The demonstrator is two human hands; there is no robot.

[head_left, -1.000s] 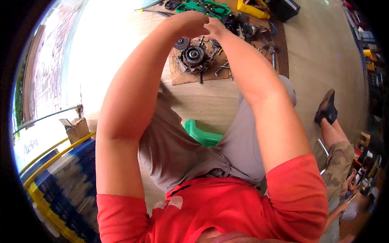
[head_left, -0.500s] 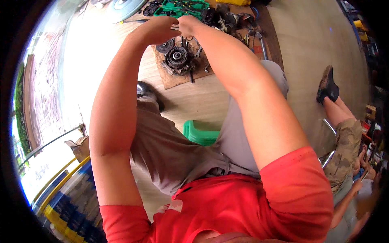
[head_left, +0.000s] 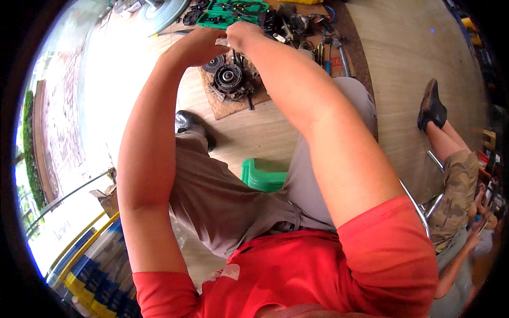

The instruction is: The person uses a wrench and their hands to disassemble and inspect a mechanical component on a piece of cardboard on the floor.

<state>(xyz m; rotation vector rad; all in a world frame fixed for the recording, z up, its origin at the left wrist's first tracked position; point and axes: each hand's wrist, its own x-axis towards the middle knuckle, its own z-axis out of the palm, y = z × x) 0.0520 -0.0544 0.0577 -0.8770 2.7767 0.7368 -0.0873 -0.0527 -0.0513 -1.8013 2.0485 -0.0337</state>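
Note:
My left hand (head_left: 205,43) and my right hand (head_left: 242,35) meet above a dark round mechanical assembly (head_left: 228,78), fingers curled around a small pale thing (head_left: 222,42) that I cannot make out, largely hidden by the hands. A toothed disc (head_left: 213,62) lies beside the assembly on a worn brown board (head_left: 225,110). Just beyond my hands is an open green tool case (head_left: 214,18), and dark parts and tools (head_left: 297,29) lie to the right.
A green plastic stool (head_left: 260,180) is between my legs. At right, another person's shod foot (head_left: 431,108) and leg rest near chrome tubing (head_left: 435,206). A pale blue round object (head_left: 159,18) is at top left, stacked blue and yellow items (head_left: 93,259) at lower left.
The view has shifted, so the board and assembly appear farther left. My joined hands have moved left and slightly down toward the assembly.

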